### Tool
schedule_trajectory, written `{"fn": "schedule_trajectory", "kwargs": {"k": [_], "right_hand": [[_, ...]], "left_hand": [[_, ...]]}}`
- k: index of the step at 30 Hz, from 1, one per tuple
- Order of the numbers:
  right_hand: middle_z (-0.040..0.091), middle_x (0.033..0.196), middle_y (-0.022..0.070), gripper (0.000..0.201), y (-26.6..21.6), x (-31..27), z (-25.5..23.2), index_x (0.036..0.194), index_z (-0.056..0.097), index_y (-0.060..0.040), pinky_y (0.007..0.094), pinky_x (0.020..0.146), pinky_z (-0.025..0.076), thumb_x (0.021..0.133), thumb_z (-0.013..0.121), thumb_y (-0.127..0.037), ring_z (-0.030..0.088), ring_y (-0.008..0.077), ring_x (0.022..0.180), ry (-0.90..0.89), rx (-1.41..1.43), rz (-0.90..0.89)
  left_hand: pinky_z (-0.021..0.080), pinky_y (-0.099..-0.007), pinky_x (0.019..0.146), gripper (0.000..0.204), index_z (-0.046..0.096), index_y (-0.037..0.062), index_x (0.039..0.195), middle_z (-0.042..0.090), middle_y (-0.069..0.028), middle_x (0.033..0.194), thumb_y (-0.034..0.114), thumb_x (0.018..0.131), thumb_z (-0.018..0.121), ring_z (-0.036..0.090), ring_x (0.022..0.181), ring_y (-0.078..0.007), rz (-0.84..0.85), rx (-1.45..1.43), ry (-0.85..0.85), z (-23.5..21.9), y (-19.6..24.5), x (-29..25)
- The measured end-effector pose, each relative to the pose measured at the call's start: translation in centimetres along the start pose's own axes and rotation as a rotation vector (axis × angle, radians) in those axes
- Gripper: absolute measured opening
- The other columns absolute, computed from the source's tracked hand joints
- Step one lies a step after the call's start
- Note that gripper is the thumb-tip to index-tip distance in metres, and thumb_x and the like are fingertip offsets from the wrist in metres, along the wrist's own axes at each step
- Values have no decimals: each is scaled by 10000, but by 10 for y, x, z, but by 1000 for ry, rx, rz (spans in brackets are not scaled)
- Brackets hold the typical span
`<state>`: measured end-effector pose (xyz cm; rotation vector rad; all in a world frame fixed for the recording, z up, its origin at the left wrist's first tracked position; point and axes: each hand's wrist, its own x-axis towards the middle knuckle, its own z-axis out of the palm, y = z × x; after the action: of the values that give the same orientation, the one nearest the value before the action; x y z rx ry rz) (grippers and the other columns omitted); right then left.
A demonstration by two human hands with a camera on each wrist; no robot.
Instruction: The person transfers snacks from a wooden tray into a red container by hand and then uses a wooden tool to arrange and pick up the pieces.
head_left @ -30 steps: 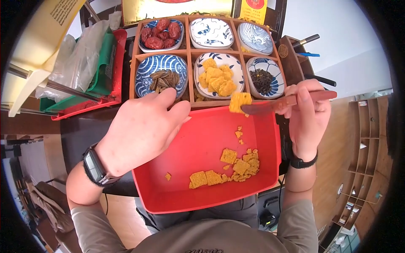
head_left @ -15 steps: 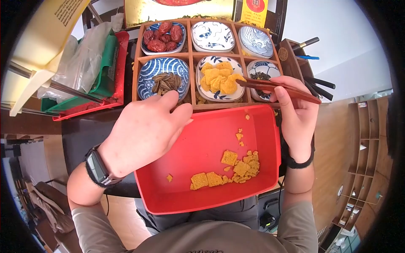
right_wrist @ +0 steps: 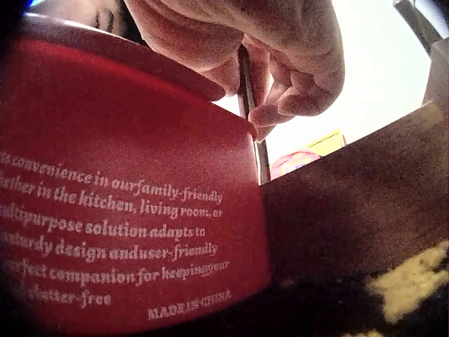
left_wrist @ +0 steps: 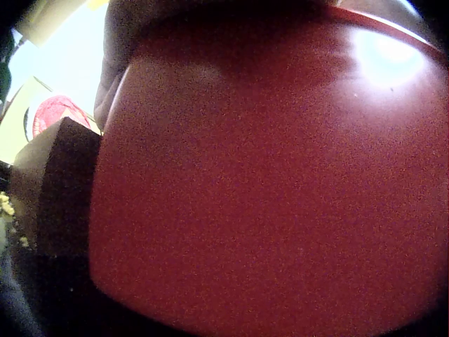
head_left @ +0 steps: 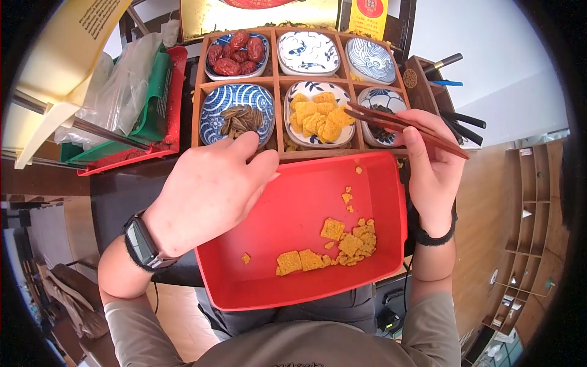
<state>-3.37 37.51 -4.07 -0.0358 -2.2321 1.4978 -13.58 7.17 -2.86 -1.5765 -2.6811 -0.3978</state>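
Note:
My left hand point(head_left: 208, 189) grips the back left rim of a red plastic bin point(head_left: 275, 214); its fingertips are mostly hidden in the head view. Small square yellow crackers point(head_left: 332, 229) and crumbs lie in the bin. In my right hand point(head_left: 434, 183), thumb and fingers pinch dark reddish wooden tongs point(head_left: 431, 139). The tongs' tips stand slightly apart, at the right edge of a pile of yellow crackers point(head_left: 315, 119) in a leaf-patterned white dish point(head_left: 318, 87). No cracker shows between the tips. In the right wrist view the tongs point(right_wrist: 245, 84) appear beyond the bin's corner.
A wooden tray point(head_left: 277, 92) with compartments stands behind the bin. Its other dishes hold red dates point(head_left: 235, 54), sunflower seeds point(head_left: 241, 119) and dark tea leaves point(head_left: 379, 131). To the left is a green bin point(head_left: 156, 92) with plastic bags; pens point(head_left: 446, 61) stand at the right.
The tongs carried a square cracker from over the bin to the leaf-patterned dish. The cracker now lies on the pile, and the tips have parted and drawn back slightly. My left hand stays put.

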Motion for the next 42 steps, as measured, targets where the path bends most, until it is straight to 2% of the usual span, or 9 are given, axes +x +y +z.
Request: {"fn": "schedule_trajectory", "kwargs": {"k": [5,14,23,42], "right_hand": [[747,1227,93,235,-1,0,0,1298,724,40,273,944,562,1068,698,1,704,134,1066,45,-41,-30],[773,1187,103,197,-3,-1,3,1240,739,37,275,912,586,1047,708,12,773,168,1063,35,-52,-57],[775,1135,102,164,-5,-4,1,1179,754,38,272,880,582,1020,718,32,762,153,1020,42,-21,-40],[778,1059,104,159,-5,-4,-6,1145,763,33,279,852,556,990,728,34,727,150,963,-56,6,-216]], "left_hand": [[571,-471,661,180,622,63,1020,594,-141,921,167,946,748,685,802,-375,9,-4,19,0,-1,0],[570,-477,666,188,614,62,1015,596,-142,923,171,946,750,688,820,-373,13,-12,14,-1,-1,0],[569,-474,667,187,614,62,1012,591,-138,916,173,950,752,686,821,-369,17,-6,22,0,-1,1],[553,-480,657,179,605,62,998,583,-149,930,174,970,741,667,788,-390,9,2,18,-1,2,1]]}}
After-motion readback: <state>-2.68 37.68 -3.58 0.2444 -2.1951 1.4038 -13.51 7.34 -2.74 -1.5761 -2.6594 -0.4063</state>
